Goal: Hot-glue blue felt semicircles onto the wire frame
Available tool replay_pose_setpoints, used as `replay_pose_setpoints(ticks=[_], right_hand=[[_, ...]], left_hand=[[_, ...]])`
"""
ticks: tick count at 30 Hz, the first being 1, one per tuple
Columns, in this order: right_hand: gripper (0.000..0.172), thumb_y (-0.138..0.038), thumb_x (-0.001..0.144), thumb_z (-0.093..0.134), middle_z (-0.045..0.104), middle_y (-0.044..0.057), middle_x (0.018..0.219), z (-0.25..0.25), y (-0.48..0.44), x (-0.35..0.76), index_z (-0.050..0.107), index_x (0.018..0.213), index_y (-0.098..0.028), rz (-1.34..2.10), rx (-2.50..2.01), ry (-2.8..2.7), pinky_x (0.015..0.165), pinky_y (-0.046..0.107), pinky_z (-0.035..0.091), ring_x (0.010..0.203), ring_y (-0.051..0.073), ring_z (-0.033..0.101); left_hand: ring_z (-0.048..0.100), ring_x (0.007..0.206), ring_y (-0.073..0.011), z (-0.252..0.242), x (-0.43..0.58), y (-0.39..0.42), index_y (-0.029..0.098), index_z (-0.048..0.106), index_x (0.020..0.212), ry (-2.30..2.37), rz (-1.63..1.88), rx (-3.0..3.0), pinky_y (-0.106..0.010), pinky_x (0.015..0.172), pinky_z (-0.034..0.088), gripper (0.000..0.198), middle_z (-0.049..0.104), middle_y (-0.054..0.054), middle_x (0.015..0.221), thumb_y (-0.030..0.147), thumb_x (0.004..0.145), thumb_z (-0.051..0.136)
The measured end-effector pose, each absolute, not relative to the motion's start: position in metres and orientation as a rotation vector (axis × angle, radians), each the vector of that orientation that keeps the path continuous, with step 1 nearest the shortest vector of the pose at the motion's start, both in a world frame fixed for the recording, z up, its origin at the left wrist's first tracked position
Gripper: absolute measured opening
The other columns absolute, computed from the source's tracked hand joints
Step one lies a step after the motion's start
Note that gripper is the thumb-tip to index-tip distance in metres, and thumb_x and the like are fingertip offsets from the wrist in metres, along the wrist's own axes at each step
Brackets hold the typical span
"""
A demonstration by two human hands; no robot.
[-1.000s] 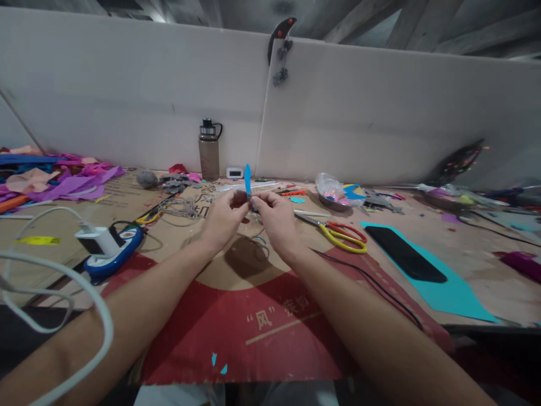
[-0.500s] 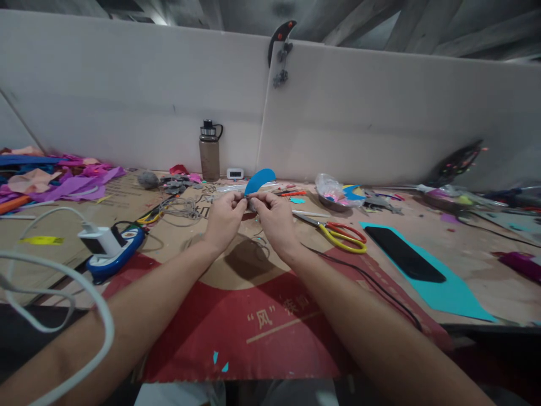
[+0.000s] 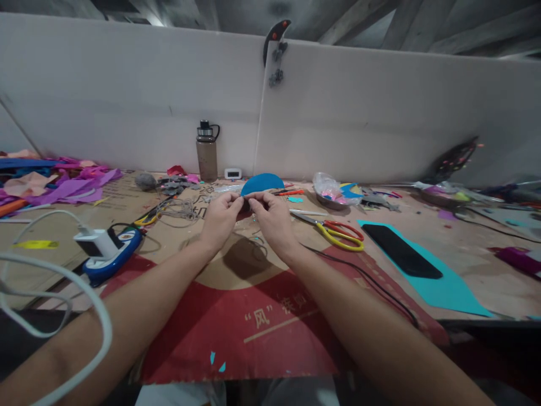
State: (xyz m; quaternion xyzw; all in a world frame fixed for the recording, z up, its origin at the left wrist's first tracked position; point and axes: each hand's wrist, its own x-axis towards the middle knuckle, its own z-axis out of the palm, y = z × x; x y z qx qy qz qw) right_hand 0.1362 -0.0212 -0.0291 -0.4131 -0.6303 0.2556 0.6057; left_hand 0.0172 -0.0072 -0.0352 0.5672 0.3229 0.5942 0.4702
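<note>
A curved blue piece [image 3: 262,184], like cut foam or felt, stands up between my two hands above the cardboard. My left hand [image 3: 224,217] pinches its lower left edge with thumb and fingertips. From the other side my right hand [image 3: 273,217] pinches the lower edge, its fingertips almost meeting those of the left. Something dark shows under the fingertips, too small to make out. Scissors [image 3: 338,232] with red and yellow handles lie to the right of my right hand.
A power strip [image 3: 112,259] with a white charger and looping cable is on the left. A bottle [image 3: 207,152] stands by the partition. On the right, a black phone [image 3: 401,250] lies on a turquoise sheet [image 3: 456,299]. A bowl of scraps [image 3: 333,194] sits behind the scissors.
The blue piece has turned from an upright, leaning curve to a wider, lower arch facing me. Both hands stay closed on it, and the view has shifted slightly.
</note>
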Motion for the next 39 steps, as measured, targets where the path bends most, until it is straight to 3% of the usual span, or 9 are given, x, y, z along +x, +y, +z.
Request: replay_pose_setpoints(ticks=[6, 12, 18, 32, 39], right_hand=[[0.011, -0.027, 0.078, 0.051, 0.057, 0.0, 0.076, -0.033, -0.0212, 0.1372, 0.053, 0.084, -0.018, 0.553, -0.957, -1.422, 0.062, 0.024, 0.04, 0.065, 0.01, 0.05], [0.019, -0.032, 0.076, 0.054, 0.046, -0.006, 0.06, -0.0352, -0.0163, 0.14, 0.052, 0.09, -0.019, 0.589, -1.056, -1.384, 0.054, 0.023, 0.035, 0.055, 0.009, 0.042], [0.015, -0.032, 0.076, 0.054, 0.055, -0.001, 0.069, -0.0342, -0.0151, 0.1406, 0.055, 0.08, -0.017, 0.62, -1.05, -1.347, 0.058, 0.024, 0.039, 0.061, 0.011, 0.049], [0.017, -0.033, 0.075, 0.055, 0.059, 0.001, 0.069, -0.0331, -0.0161, 0.1416, 0.057, 0.076, -0.016, 0.617, -1.065, -1.334, 0.059, 0.025, 0.042, 0.062, 0.012, 0.052], [0.018, -0.034, 0.075, 0.054, 0.058, 0.001, 0.066, -0.0336, -0.016, 0.1415, 0.058, 0.076, -0.016, 0.601, -1.086, -1.361, 0.057, 0.025, 0.039, 0.059, 0.012, 0.05]], left_hand=[[0.065, 0.069, -0.0142, -0.0342, 0.0169, -0.0023, 0.013, 0.06, 0.077, 0.725, 1.458, 1.204, -0.032, 0.073, 0.054, 0.014, 0.066, -0.004, 0.075, 0.026, 0.074, 0.062], [0.066, 0.07, -0.0142, -0.0303, 0.0181, -0.0073, 0.012, 0.059, 0.074, 0.742, 1.437, 1.141, -0.032, 0.076, 0.055, 0.011, 0.069, -0.006, 0.077, 0.023, 0.074, 0.061], [0.068, 0.074, -0.016, -0.0325, 0.018, -0.0058, 0.012, 0.059, 0.078, 0.724, 1.432, 1.153, -0.034, 0.077, 0.055, 0.013, 0.069, -0.007, 0.079, 0.023, 0.073, 0.063], [0.066, 0.077, -0.0147, -0.0312, 0.0168, -0.0061, 0.011, 0.063, 0.083, 0.691, 1.402, 1.162, -0.033, 0.08, 0.054, 0.019, 0.068, -0.007, 0.085, 0.02, 0.067, 0.07], [0.065, 0.069, -0.0135, -0.0273, 0.0171, -0.0071, 0.013, 0.061, 0.076, 0.747, 1.415, 1.108, -0.033, 0.075, 0.055, 0.013, 0.067, -0.004, 0.075, 0.02, 0.069, 0.069]])
